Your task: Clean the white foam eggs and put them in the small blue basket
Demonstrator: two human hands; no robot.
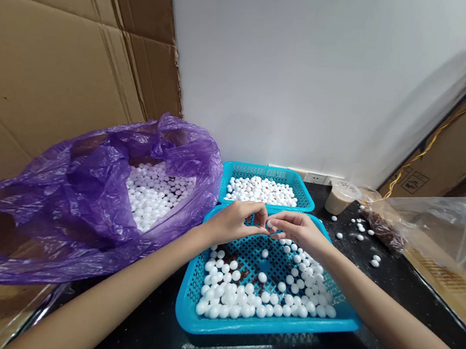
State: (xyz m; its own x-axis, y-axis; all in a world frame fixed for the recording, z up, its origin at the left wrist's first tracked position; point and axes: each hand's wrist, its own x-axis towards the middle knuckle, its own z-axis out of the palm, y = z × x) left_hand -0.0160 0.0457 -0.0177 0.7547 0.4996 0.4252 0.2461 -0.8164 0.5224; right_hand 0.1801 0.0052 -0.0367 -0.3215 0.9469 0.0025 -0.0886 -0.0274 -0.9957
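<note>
My left hand (238,221) and my right hand (299,227) meet fingertip to fingertip over the far end of a blue plastic basket (262,324). Both hands have their fingers pinched together on something small that I cannot make out. Several small white balls (239,299) lie in the basket below, mostly along its near and right sides, with brown bits on the mesh. Behind it stands a second blue basket (269,174) full of white balls.
A purple plastic bag (79,197) holding many white balls sits at the left against cardboard. At the right lie a clear bag (428,226) with brown material, a lidded cup (340,196) and loose white balls (359,227) on the black table.
</note>
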